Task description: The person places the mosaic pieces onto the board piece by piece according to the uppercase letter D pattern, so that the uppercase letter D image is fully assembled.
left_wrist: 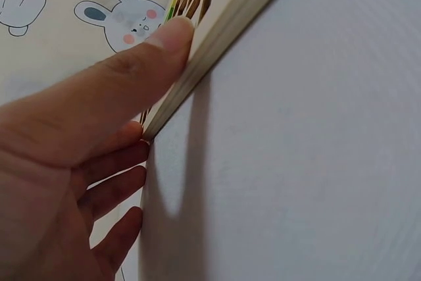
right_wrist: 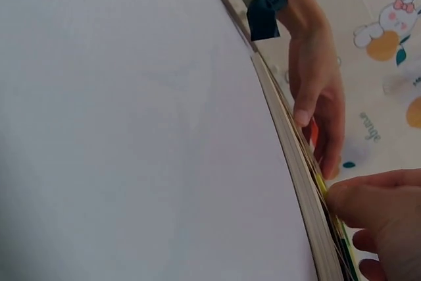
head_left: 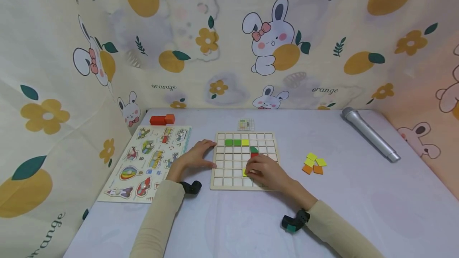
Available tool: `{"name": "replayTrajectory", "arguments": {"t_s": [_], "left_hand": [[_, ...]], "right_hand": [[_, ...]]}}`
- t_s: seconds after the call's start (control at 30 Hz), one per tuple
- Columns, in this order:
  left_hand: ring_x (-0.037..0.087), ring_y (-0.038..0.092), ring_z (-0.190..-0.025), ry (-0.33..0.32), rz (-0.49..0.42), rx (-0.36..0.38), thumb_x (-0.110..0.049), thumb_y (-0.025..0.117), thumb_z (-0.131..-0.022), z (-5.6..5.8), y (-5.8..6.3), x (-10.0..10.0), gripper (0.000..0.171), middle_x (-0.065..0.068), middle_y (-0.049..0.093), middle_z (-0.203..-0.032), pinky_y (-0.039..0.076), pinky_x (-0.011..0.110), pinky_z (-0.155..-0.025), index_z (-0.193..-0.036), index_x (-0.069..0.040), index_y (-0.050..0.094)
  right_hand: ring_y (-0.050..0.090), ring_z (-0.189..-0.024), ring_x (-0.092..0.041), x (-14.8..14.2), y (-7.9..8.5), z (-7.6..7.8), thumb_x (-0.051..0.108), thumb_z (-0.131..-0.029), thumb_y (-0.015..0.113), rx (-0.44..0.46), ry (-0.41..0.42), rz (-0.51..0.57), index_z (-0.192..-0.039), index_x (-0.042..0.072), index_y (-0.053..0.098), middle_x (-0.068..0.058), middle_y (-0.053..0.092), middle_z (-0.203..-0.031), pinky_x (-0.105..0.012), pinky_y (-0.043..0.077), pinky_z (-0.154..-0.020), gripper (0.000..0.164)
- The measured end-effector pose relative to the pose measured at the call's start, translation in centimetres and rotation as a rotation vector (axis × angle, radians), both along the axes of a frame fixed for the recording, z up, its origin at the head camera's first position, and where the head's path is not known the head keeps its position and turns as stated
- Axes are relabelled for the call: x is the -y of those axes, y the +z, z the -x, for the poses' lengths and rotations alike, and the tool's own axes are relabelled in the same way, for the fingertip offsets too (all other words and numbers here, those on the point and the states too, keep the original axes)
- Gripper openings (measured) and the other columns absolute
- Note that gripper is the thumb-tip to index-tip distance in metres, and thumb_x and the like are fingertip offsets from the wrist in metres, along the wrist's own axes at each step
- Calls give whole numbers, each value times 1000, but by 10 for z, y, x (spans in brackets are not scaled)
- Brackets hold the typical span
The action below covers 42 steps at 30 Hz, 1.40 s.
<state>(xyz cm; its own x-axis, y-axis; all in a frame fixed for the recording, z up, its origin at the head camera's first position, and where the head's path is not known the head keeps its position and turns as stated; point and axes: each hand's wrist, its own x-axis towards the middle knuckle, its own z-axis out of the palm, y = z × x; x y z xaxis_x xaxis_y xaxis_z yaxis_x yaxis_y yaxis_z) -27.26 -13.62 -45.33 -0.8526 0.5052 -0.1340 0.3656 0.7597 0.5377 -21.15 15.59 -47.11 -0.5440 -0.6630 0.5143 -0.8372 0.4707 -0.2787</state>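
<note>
A wooden grid board (head_left: 222,186) lies on the table. My left hand (head_left: 193,157) rests at its left edge, thumb and fingertips spread along the rim. In the left wrist view, the left thumb (left_wrist: 125,80) touches the board's edge (left_wrist: 217,57). Over the board's lower right, the fingers of my right hand (head_left: 267,172) pinch a small yellow square tile (head_left: 245,172) at a grid cell. Two green tiles (head_left: 233,142) and a yellow tile (head_left: 245,142) sit in an upper row. A green rounded piece (head_left: 254,149) lies above a red piece (head_left: 254,155), partly hidden by the right hand.
Loose yellow and orange tiles (head_left: 310,162) lie right of the board. A small patterned card (head_left: 246,124) is behind it. To the left are a picture puzzle board (head_left: 143,162) and red blocks (head_left: 157,120). A silver microphone (head_left: 371,134) lies at the far right.
</note>
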Motion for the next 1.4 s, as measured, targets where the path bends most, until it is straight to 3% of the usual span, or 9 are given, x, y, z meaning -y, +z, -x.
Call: {"name": "replayTrajectory", "arguments": {"t_s": [0.17, 0.33, 0.73, 0.93, 1.13, 1.4], "left_hand": [[28, 25, -138, 4, 5, 6, -35, 77, -75, -1, 2, -1, 83, 11, 32, -148, 21, 43, -114, -143, -11, 36], [27, 25, -138, 9, 11, 14, -35, 77, -75, -2, 3, -1, 83, 10, 32, -148, 21, 44, -114, -143, -12, 36], [28, 25, -138, 4, 11, 15, -37, 77, -75, -1, 3, 0, 84, 11, 32, -148, 21, 43, -114, -143, -11, 36], [28, 25, -138, 6, 8, 12, -36, 77, -75, -2, 2, 0, 83, 11, 32, -148, 22, 43, -114, -143, -11, 36], [28, 25, -138, 13, 2, 8, -35, 77, -75, -2, 2, 0, 83, 11, 32, -148, 22, 43, -114, -143, -11, 36], [27, 24, -138, 14, -5, 24, -36, 77, -75, -2, 3, -1, 84, 10, 31, -149, 22, 43, -114, -143, -12, 36]], "right_hand": [[50, -95, -10, -8, 5, -2, 18, -84, 70, 113, -100, -49, -95, 17, 68, 3, 56, -105, -27, 50, -78, 11], [50, -98, -9, -27, 12, -3, 18, -86, 68, 204, -182, -30, -99, 16, 68, 6, 55, -107, -30, 51, -82, 14], [56, -91, -17, -100, 16, -13, 10, -80, 72, 200, -352, -23, -98, 12, 67, 1, 57, -101, -35, 53, -73, 19], [55, -84, -19, -130, 21, -21, 12, -77, 76, 257, -464, -95, -98, 10, 68, -3, 60, -96, -37, 53, -72, 23], [51, -79, -16, -144, 20, -28, 22, -75, 78, 321, -541, -171, -98, 12, 68, -2, 59, -92, -30, 49, -66, 26], [48, -74, -15, -146, 15, -29, 20, -76, 77, 303, -581, -177, -98, 11, 68, -3, 57, -87, -26, 47, -60, 25]]}}
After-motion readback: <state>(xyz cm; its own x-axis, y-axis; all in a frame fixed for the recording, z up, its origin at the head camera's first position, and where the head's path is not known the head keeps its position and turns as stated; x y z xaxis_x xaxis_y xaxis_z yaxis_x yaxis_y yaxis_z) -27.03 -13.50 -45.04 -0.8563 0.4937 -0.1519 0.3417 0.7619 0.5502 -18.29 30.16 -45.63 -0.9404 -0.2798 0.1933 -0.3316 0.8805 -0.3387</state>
